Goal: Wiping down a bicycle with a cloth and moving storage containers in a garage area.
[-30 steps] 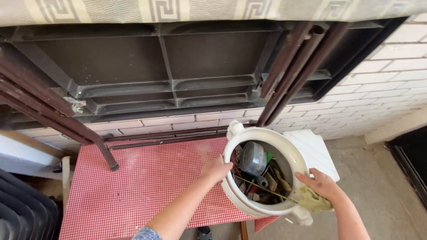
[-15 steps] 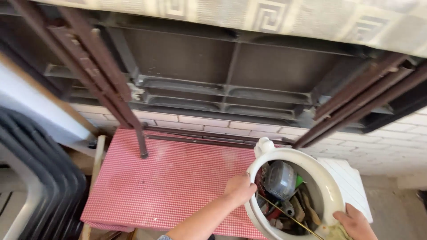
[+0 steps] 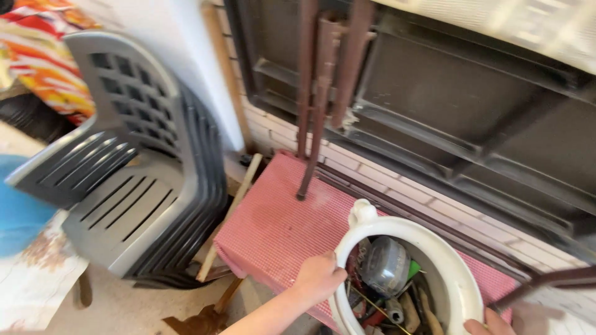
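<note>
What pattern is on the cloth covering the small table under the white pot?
Red-and-white small check on the tablecloth, clearest in the head view.

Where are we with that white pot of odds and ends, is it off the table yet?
Done: both hands grip the white pot by its rim, left hand on the near-left edge, right hand at the lower right. In hand: the pot, full of tools and a grey container, sits over the red checked table; lifted or resting, I cannot tell. Left: nothing shows it set down elsewhere yet.
</note>
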